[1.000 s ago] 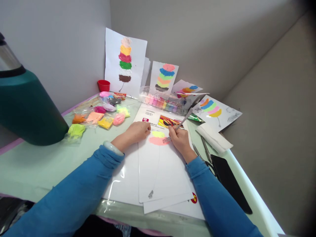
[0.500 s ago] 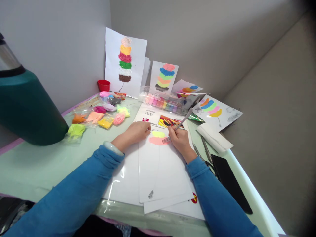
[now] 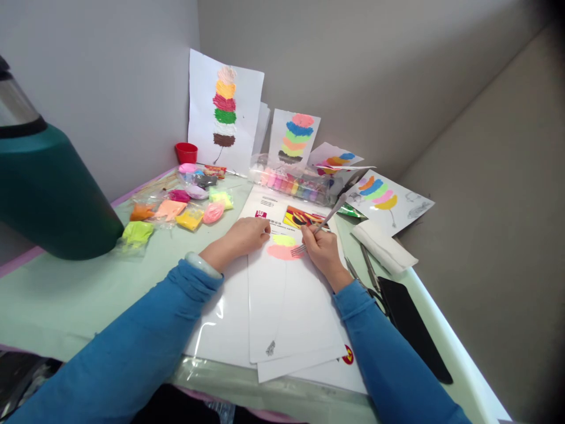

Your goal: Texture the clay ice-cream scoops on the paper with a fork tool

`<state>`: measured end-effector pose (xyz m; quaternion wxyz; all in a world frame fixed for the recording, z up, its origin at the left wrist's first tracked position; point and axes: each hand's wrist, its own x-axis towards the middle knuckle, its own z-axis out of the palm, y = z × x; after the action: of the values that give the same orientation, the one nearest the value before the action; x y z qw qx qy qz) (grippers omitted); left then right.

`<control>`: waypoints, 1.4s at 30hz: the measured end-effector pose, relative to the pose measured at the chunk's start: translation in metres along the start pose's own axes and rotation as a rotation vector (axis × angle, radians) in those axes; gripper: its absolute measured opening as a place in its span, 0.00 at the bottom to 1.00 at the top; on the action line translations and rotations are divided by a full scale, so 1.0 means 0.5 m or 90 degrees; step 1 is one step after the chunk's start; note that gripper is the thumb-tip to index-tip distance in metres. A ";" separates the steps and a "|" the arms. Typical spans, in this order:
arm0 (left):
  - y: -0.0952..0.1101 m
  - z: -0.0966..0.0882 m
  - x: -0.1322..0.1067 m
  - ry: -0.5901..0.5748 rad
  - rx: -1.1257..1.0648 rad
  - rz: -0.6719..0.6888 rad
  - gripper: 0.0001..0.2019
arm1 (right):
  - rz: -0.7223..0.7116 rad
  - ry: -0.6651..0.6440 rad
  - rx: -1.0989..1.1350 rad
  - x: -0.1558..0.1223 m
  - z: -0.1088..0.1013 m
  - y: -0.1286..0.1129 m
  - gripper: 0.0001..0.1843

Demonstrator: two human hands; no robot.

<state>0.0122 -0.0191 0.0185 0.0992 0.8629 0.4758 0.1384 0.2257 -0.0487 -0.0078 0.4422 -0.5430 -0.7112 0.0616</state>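
My right hand [image 3: 323, 253] is closed around a metal fork [image 3: 331, 213], its handle pointing up and away. The fork's tines touch the right end of a flat pink clay patch [image 3: 280, 252] on a white sheet of paper [image 3: 282, 318]. A yellow clay patch [image 3: 283, 239] adjoins the pink one on its far side. At the sheet's left edge rests my left hand [image 3: 247, 235], fingers curled together beside the yellow patch. Whether anything is between those fingers is hidden. Pencil shading marks the sheet's near end.
Bagged coloured clay [image 3: 189, 217] lies at left, beside a large green bottle [image 3: 57, 194]. Behind stand clay pictures [image 3: 225, 112] and a clear tray of clay [image 3: 291, 182]. Scissors [image 3: 377, 299], a tissue [image 3: 384, 246] and a black phone-like slab [image 3: 415, 330] are at right.
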 end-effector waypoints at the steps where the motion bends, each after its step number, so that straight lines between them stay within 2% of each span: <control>1: 0.000 0.000 0.000 -0.002 0.000 -0.002 0.11 | 0.000 -0.003 -0.003 0.000 0.000 0.001 0.24; 11: -0.004 0.004 0.000 0.003 -0.001 0.007 0.11 | -0.017 0.005 -0.040 0.000 -0.003 0.009 0.24; 22: -0.001 0.001 0.001 -0.009 -0.003 -0.004 0.11 | -0.016 0.021 -0.013 -0.001 -0.002 0.006 0.24; 30: -0.004 0.004 0.000 0.002 -0.001 0.000 0.11 | -0.011 -0.022 -0.008 0.001 -0.003 0.002 0.24; 42: -0.006 0.006 0.003 0.002 0.001 0.006 0.11 | -0.021 -0.008 -0.026 0.001 -0.003 0.011 0.25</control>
<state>0.0114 -0.0164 0.0149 0.0969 0.8651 0.4720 0.1398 0.2307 -0.0467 -0.0097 0.4274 -0.5400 -0.7238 0.0430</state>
